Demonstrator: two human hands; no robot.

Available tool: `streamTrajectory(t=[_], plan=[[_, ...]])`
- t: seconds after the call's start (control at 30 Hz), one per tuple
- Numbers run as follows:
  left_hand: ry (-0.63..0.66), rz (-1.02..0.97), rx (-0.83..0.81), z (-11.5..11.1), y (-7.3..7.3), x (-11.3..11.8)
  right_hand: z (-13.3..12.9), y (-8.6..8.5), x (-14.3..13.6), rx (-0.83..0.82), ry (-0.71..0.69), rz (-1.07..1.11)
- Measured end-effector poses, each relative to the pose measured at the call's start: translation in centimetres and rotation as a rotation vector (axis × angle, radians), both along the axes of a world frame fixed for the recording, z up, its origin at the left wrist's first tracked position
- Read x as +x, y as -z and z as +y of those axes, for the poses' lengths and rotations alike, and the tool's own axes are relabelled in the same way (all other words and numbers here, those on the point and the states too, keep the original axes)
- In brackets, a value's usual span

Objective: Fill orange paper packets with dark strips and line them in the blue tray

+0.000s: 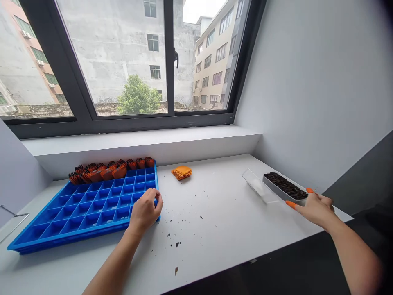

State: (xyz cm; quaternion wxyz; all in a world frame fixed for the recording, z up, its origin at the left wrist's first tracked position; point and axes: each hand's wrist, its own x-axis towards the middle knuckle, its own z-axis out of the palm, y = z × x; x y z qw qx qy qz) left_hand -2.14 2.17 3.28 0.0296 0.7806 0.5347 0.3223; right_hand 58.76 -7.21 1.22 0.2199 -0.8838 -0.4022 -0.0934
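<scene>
Tray (95, 205) on table (221, 233) at left, stack (182, 172) in middle, box (281, 193) at right, window (170, 61) behind

Blue tray (89, 207), strips (285, 186) prob. dk brn

1. A wide, dark-framed window (170, 57) fills the back, with a black handle (176, 58) on its middle upright.
2. Outside stand a weathered grey building (101, 49), a leafy green tree (139, 96) and a beige block (211, 61) with rows of windows, beneath a bright, pale sky (201, 8).
3. A white sill (141, 137) runs below the glass.
4. A plain, pale wall (313, 73) rises on the right.
5. Daylight falls across the white bench (221, 241).
</scene>
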Motion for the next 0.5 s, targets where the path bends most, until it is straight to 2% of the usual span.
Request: streamTrajectory(t=[0.1, 0.27, 0.37, 0.5], plan=[[0.008, -0.007, -0.002, -0.1, -0.1, 0.0, 0.7, 0.0, 1.5, -0.022, 0.013, 0.159], [0.004, 0.007, 0.003, 0.1, 0.2, 0.0, 1.4, -0.1, 0.8, 0.044, -0.002, 0.204], [0.002, 0.004, 0.001, 0.2, 0.4, 0.0, 2.1, 0.4, 0.3, 0.077, 0.021, 0.27], [0.017, -0.006, 0.005, 0.2, 0.3, -0.1, 3.3, 1.7, 0.2, 0.122, 0.119, 0.339]])
